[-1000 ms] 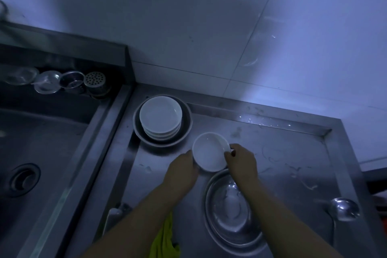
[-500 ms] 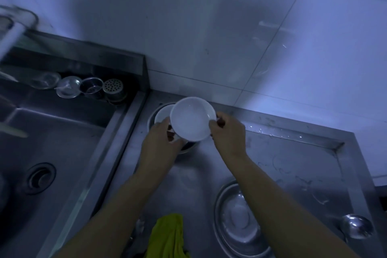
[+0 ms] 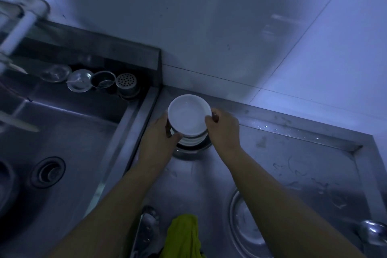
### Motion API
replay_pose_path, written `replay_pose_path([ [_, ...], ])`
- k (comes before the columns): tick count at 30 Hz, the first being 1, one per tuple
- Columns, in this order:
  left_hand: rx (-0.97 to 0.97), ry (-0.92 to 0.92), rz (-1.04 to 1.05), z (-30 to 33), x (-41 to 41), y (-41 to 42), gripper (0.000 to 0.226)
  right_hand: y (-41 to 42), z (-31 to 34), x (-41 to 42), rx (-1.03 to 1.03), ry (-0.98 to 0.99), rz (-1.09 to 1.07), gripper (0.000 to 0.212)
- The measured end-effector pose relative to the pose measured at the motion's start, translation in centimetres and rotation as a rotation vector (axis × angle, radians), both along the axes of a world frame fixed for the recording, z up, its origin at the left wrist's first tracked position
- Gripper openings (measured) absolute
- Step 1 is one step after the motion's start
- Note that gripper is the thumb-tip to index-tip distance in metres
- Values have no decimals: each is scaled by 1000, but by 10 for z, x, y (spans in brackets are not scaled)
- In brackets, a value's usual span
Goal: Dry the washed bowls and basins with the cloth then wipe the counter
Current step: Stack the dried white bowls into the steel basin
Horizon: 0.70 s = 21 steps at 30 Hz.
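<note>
A small white bowl [image 3: 188,114] is held between both hands right over a stack of white bowls [image 3: 191,140] that sits in a steel basin [image 3: 189,152] at the counter's back left. My left hand [image 3: 160,135] grips the bowl's left rim and my right hand [image 3: 225,129] grips its right rim. Whether the bowl touches the stack cannot be told. A yellow-green cloth [image 3: 184,236] lies crumpled on the steel counter [image 3: 293,165] near the front edge. A second steel basin [image 3: 245,226] sits at the front right, partly behind my right forearm.
A steel sink [image 3: 69,142] with a drain [image 3: 47,172] lies to the left. Small metal cups and a strainer [image 3: 126,82] line its back ledge. A ladle [image 3: 374,234] rests at the far right. A metal utensil [image 3: 146,230] lies beside the cloth. Tiled wall behind.
Both hands carried the white bowl from above the front basin back and left, and it now sits lower over the stack of white bowls.
</note>
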State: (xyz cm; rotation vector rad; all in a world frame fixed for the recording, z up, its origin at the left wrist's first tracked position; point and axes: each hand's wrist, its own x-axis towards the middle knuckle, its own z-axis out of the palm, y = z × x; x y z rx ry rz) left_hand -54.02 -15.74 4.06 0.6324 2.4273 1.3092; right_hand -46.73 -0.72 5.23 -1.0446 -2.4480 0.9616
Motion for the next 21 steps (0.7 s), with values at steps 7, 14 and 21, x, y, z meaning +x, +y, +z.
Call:
replay_pose_path([
  [7,-21,-40,-59,0,-2,2,54,3,1,1,-5,-60,-33,14],
  [14,28,-97,-74,6,-1,3,58,0,0,1,-27,-85,-69,17],
  [21,-55,57,-60,19,14,-4,55,-9,14,33,-99,-11,-98,18],
])
